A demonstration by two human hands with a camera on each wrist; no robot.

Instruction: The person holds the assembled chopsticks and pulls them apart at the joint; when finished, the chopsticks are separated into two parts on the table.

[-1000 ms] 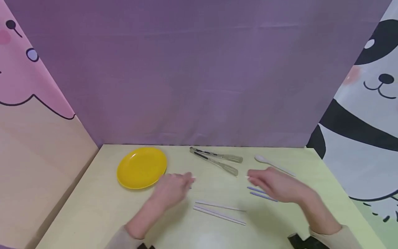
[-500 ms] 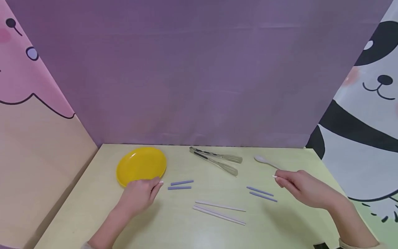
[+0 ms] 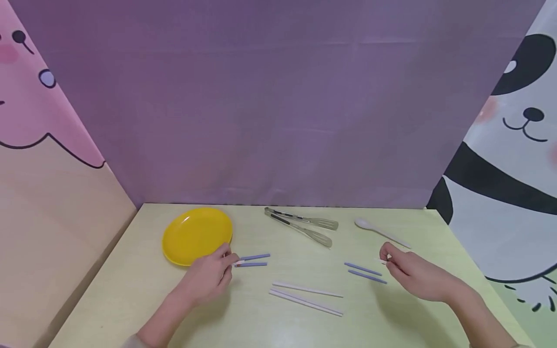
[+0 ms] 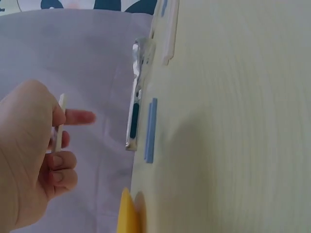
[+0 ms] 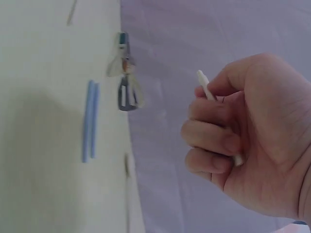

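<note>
My left hand [image 3: 205, 279], raised near the front right of the yellow plate [image 3: 197, 234], pinches a short white stick [image 4: 60, 132] between thumb and fingers, its index finger held out. In the head view that stick overlaps the left pair of short blue sticks [image 3: 254, 264]. Over the right side of the table, my right hand [image 3: 413, 276] has its fingers curled round another short white stick [image 5: 204, 83], whose tip pokes out past the index finger. Just left of this hand lies a second pair of blue sticks [image 3: 367, 276].
Several long pale sticks [image 3: 306, 289] lie at the middle front of the table. Metal tongs [image 3: 319, 238] rest spread near the back edge, and a pale spoon [image 3: 363, 224] lies at the back right. A purple cloth [image 3: 278, 121] hangs behind the table.
Both hands have moved apart from over the middle, each with its stick, then shifted slightly back inward. The left index finger has straightened. Items on the table have stayed put.
</note>
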